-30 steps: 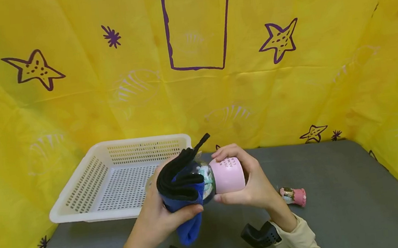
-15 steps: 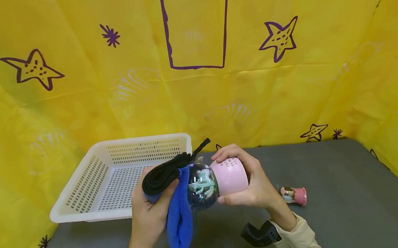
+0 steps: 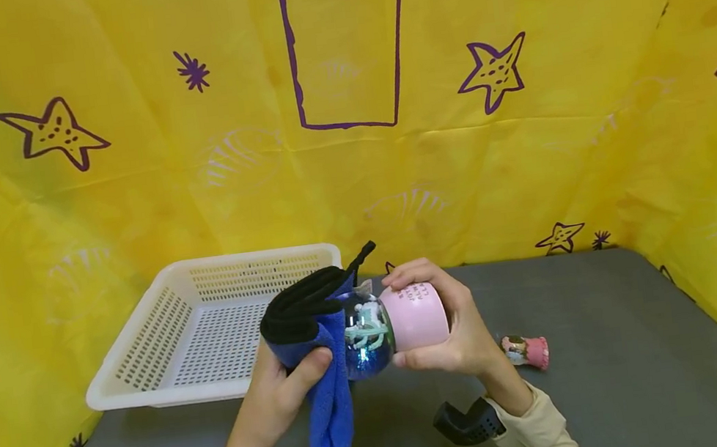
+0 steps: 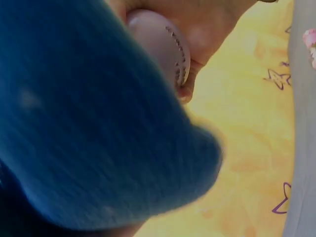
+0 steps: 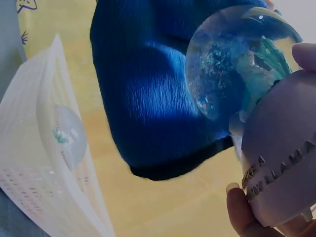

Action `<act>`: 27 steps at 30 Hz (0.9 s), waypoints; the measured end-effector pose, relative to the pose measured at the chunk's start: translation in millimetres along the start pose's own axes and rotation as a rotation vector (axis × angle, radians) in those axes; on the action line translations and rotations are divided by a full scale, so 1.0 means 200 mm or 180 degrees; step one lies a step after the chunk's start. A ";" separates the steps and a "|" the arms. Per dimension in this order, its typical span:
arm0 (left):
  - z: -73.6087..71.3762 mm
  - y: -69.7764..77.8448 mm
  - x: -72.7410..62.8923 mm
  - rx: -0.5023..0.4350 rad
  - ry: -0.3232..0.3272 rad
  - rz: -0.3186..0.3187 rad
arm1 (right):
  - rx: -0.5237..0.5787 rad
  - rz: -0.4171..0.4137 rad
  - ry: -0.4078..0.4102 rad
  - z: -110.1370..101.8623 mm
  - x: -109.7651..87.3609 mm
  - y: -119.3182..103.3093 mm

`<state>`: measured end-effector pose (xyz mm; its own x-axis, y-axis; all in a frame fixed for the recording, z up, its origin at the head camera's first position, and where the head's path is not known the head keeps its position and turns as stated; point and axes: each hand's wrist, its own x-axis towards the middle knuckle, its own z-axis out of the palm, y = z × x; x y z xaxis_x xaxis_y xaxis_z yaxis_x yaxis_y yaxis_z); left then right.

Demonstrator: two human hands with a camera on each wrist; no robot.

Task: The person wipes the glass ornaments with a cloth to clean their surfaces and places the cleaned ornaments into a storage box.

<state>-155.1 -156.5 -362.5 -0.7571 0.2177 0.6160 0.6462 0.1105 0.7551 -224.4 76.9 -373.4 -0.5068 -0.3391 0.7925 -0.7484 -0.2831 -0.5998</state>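
Observation:
My right hand (image 3: 446, 324) grips the pink base (image 3: 417, 316) of a snow globe, which lies sideways in the air. Its clear ball (image 3: 368, 337) points left and holds a white and teal figure; raised lettering runs round the base. My left hand (image 3: 284, 390) holds a folded blue cloth (image 3: 330, 404) with black edging, its thumb over the front. The cloth lies against the ball's left end and covers part of it. In the left wrist view the cloth (image 4: 108, 128) fills most of the frame; in the right wrist view its blue face (image 5: 153, 94) is behind the ball.
A white perforated plastic basket (image 3: 146, 397) stands at the back left of the grey table (image 3: 621, 370). In the right wrist view a clear rounded thing with a teal spot (image 5: 71, 138) shows at the basket. A small pink figurine (image 3: 536, 353) lies on its side to the right.
The left hand and cloth draw left off the ball, uncovering more of it, and the cloth is refolded in the hand. The right hand keeps its grip on the base, nearly still.

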 end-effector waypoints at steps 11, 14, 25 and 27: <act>-0.03 0.00 -0.02 0.0196 0.0077 -0.0162 | 0.0019 0.0731 -0.0020 0.02 -0.01 -0.01; -0.02 0.00 -0.01 0.0220 0.0195 -0.0062 | 0.0048 0.0966 -0.0069 0.01 0.00 -0.01; -0.02 0.00 -0.01 0.0360 0.0475 0.0291 | 0.0058 0.0820 -0.0120 0.01 0.00 0.02; -0.01 0.00 0.00 0.0370 0.0371 0.0443 | 0.0009 0.0640 -0.0056 0.00 0.00 0.01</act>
<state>-155.0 -158.9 -362.1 -0.6614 0.1257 0.7394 0.7469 0.1997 0.6342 -225.9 76.9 -374.8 -0.6383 -0.4047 0.6548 -0.6318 -0.2105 -0.7460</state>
